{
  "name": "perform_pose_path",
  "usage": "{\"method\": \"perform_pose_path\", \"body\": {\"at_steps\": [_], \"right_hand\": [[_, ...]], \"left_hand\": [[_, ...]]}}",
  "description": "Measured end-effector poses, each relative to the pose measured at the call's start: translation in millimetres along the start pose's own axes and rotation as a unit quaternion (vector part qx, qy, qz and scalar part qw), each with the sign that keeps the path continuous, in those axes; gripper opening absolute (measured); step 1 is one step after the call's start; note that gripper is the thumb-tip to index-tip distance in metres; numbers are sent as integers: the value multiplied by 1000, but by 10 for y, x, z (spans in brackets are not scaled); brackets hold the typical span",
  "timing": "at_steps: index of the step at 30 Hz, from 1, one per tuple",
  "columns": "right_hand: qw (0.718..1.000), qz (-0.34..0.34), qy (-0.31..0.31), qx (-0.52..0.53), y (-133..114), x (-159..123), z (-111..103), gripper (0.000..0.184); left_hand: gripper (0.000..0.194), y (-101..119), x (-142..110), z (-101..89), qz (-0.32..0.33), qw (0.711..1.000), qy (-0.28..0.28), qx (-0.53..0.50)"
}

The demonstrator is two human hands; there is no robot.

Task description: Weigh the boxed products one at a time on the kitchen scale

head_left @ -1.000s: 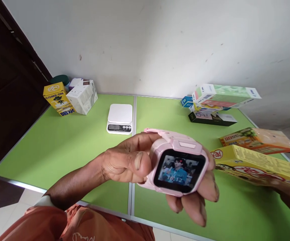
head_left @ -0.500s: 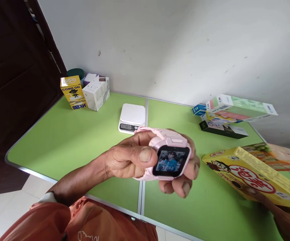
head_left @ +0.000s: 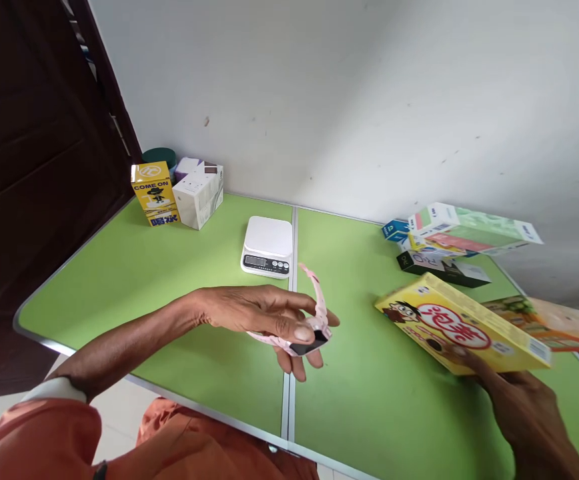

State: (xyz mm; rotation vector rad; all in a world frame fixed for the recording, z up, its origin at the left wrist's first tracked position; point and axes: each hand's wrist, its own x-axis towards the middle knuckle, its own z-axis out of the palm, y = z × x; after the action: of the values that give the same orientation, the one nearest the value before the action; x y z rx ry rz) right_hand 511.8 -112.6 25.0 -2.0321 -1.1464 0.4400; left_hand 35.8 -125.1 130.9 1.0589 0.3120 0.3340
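Note:
My left hand (head_left: 269, 320) is closed on a pink smartwatch (head_left: 309, 343), thumb on the edge of its dark face. The strap curls up past my fingers, and the watch tilts so the face shows only at a slant. Over on the right, my right hand (head_left: 514, 393) grips a yellow box (head_left: 462, 327) with a cartoon figure and red lettering, its thumb on the front panel. That box is held tilted above the green table. Beyond my left hand lies a white digital kitchen scale (head_left: 268, 237), with nothing on its plate.
At the back left stand a yellow box (head_left: 154, 193), a white box (head_left: 199, 197) and a green-lidded container (head_left: 159, 157). Stacked at the back right are a pale green box (head_left: 484, 227), a black box (head_left: 439, 267) and a blue box (head_left: 395, 230). An orange package (head_left: 564, 323) lies at the right edge.
My left hand has lowered and turned the smartwatch, so its lit picture no longer shows. My right hand has shifted the yellow box leftward and slightly up. The whole scale now shows.

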Motion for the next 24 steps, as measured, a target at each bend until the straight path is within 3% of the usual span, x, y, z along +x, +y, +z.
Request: {"method": "perform_pose_path", "body": {"at_steps": [3,7,11,13,16,19,22,24], "right_hand": [[994,35,-55,90,-322,12,255,41],[979,-27,-103,175,-843,17,701,46],[943,-64,-176,276,-1328,11,1198,56],[923,-83,-218,305,-1525,-6,1419,59],[902,-101,-267,323,-1736,-40,1686,62],[892,-108,-290,330,-1853,-63,1877,65],[892,-118,-294,323,-1917,-62,1999,67],[896,-133,-288,310,-1960,-52,2047,68]], "left_hand": [[54,-58,103,-86,-90,994,-44,44],[64,-340,199,-358,-175,978,-64,95],[56,-531,140,-638,-214,962,26,167],[40,-533,71,-653,-231,930,86,274],[19,-479,-27,-508,-194,844,128,483],[20,-397,-101,-365,-126,767,167,607],[31,-270,-143,-484,-78,772,256,577],[33,-162,-140,-735,-20,759,373,533]]}}
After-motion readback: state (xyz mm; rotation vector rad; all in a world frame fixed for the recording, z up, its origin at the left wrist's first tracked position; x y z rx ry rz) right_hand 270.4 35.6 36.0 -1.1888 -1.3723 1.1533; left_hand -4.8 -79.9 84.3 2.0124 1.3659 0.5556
